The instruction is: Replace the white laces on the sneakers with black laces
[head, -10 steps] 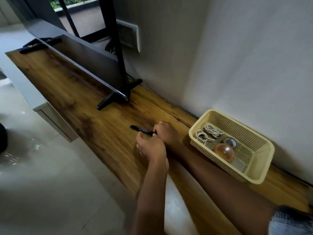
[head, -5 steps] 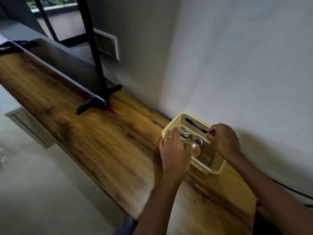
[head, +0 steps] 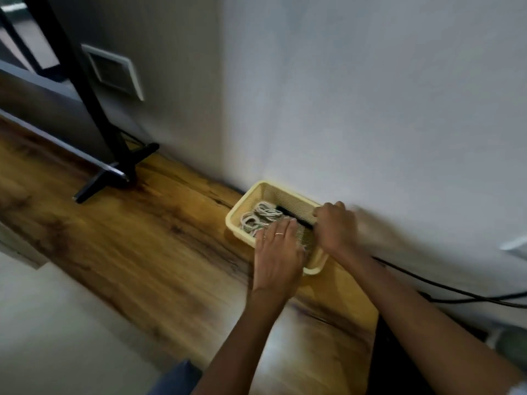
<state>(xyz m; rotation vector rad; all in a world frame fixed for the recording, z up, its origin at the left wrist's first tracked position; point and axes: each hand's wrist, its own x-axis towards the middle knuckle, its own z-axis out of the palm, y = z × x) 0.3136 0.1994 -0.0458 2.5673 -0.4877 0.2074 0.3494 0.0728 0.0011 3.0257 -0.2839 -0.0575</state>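
A pale yellow mesh basket [head: 258,192] sits on the wooden counter [head: 128,238], its far side close against the white wall [head: 370,109]. Its long axis runs from the upper left down toward the lower right, along the wall. Inside, at the left end, lie coiled white laces [head: 261,216] in a loose heap. Beside them a dark pen [head: 288,213] lies along the basket's far side, its long axis parallel to the basket's, one end pointing to the upper left and the other hidden under the right hand [head: 336,228].

The right hand is over the basket's far right part with its fingers [head: 323,213] curled around the near end of the pen; motion blur softens the detail, so the exact grip cannot be told. The left hand [head: 278,252] lies palm down over the basket's near edge, its fingers [head: 281,228] straight and pressed together, reaching onto the mesh bottom just beside the laces; a ring [head: 279,233] shows on 1 finger.

To the left, a black stand foot [head: 114,175] rests on the counter under a dark screen [head: 57,118]. A black cable [head: 456,292] runs along the wall at right.
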